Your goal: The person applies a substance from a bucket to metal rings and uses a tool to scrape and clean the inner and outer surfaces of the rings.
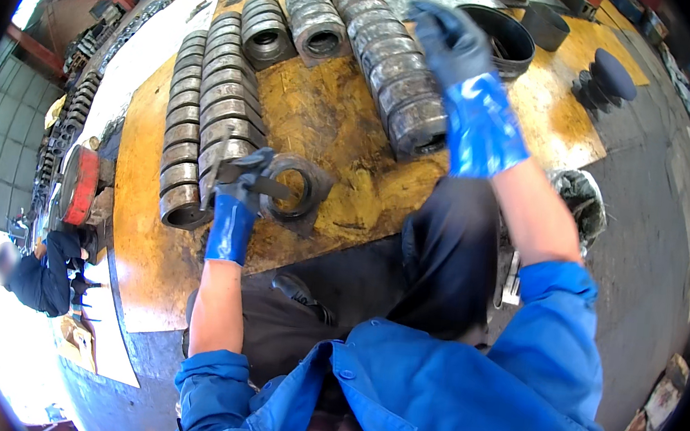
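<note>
My left hand (240,175), in a dark glove with a blue cuff, is closed round a grey metal caliper (221,155). One jaw points right, toward a single metal ring (308,189) with a squarish base lying on the yellowed board. Just left of that hand run two long rows of metal rings (229,82) laid end to end. My right hand (450,44), gloved the same way, is raised over the far end of a thicker row of rings (391,63). Its fingers are partly bent and apart, with nothing visible in them. A round black tub (514,62) is beside it.
Two shorter ring rows (264,36) (313,16) lie at the back of the board (289,104). To the right are a dark mushroom-shaped part (611,79) and a lined bucket (588,204). A red-rimmed drum (79,184) stands left; a person (44,275) sits beyond it.
</note>
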The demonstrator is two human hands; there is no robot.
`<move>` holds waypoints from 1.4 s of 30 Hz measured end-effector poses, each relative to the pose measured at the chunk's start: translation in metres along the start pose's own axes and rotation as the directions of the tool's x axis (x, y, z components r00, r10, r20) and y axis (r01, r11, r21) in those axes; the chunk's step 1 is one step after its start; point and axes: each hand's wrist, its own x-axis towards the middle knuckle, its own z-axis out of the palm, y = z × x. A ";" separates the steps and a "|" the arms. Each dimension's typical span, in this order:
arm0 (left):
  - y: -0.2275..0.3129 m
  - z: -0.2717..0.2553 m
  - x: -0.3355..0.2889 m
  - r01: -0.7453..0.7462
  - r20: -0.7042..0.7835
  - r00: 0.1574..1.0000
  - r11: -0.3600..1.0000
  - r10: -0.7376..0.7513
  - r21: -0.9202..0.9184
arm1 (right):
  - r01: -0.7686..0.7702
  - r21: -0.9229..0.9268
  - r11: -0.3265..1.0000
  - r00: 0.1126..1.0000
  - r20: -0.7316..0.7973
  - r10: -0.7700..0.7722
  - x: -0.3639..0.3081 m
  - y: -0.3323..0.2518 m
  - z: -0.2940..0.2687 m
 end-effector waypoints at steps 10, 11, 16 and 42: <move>0.018 -0.027 0.000 -0.021 -0.064 0.998 0.995 0.015 -0.098 | -0.595 -0.619 0.512 0.670 -0.031 0.741 -0.175 0.258 -0.206; 0.019 -0.028 0.001 0.005 -0.091 0.996 0.994 -0.016 -0.112 | -0.581 -0.681 0.446 0.600 0.012 0.800 -0.203 0.263 -0.210; 0.021 -0.029 0.005 0.135 -0.171 0.969 0.962 -0.178 -0.238 | -0.142 -0.956 0.257 0.580 0.130 0.804 -0.269 0.257 -0.181; -0.016 -0.048 0.028 0.155 0.036 0.988 0.985 -0.152 -0.076 | -0.230 -0.942 -0.244 0.501 -0.330 0.800 -0.180 0.452 -0.137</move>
